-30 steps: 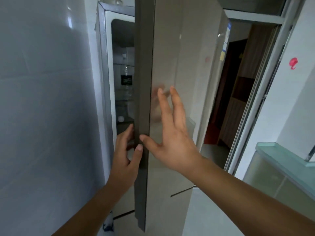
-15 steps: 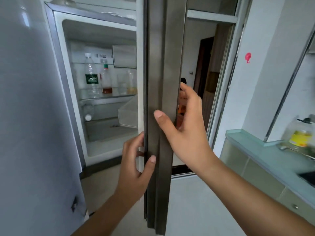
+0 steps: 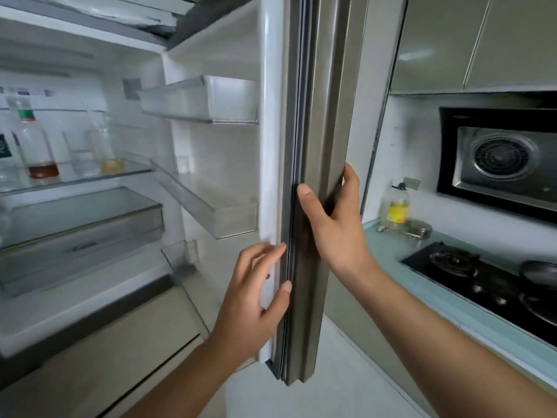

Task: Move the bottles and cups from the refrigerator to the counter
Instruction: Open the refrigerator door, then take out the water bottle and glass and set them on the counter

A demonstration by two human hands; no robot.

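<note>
Gripping the refrigerator door [image 3: 313, 206] edge, my right hand [image 3: 334, 224] wraps it while my left hand [image 3: 256, 300] rests open-fingered on the inner seal, so I'd swing it fully wide before reaching for the bottles [image 3: 36, 146] and cups [image 3: 81, 155] on the glass shelf [image 3: 90, 179], far from the tabletop [image 3: 391, 251].

A yellow-labelled oil bottle [image 3: 394, 206] is standing at the far end of the right side, just beside a small metal dish [image 3: 418, 228]. Nearer, a black gas hob [image 3: 470, 276] is lying flush in the surface, with a dark pan [image 3: 541, 271] sitting at its right edge. A black range hood [image 3: 497, 158] is hanging on the wall above, under pale green upper cabinets [image 3: 476, 40].
</note>
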